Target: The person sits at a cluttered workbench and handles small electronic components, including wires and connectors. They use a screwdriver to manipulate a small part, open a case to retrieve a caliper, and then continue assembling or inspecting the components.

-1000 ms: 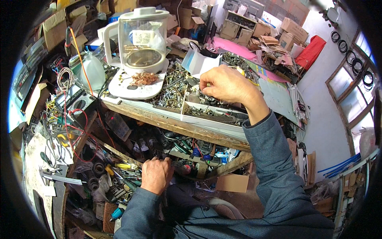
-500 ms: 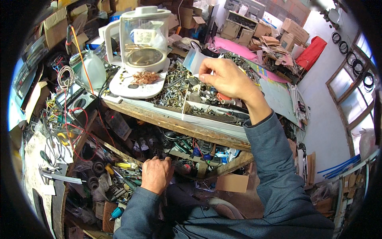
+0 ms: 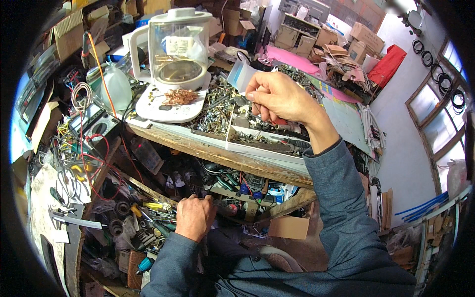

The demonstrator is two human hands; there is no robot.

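My right hand is raised over a tray heaped with small metal parts. Its thumb and forefinger are pinched together while the other fingers curl below; whatever is between them is too small to make out. A red-ended piece lies partly hidden under those fingers. My left hand rests low, fingers curled, at the wooden rim of an open drawer; what it grips is hidden. Left of the screws stands a clear jug on a white base, with a tangle of copper wire on that base.
A multimeter with red leads sits at the left, beside a translucent plastic bottle. Tools crowd the drawer below, among them a teal-handled tool. Cardboard boxes and a red bag are piled at the back right.
My right hand's lower fingers have dropped and curled, covering more of the red-ended piece. Its thumb and forefinger have shifted slightly. My left hand stays where it was.
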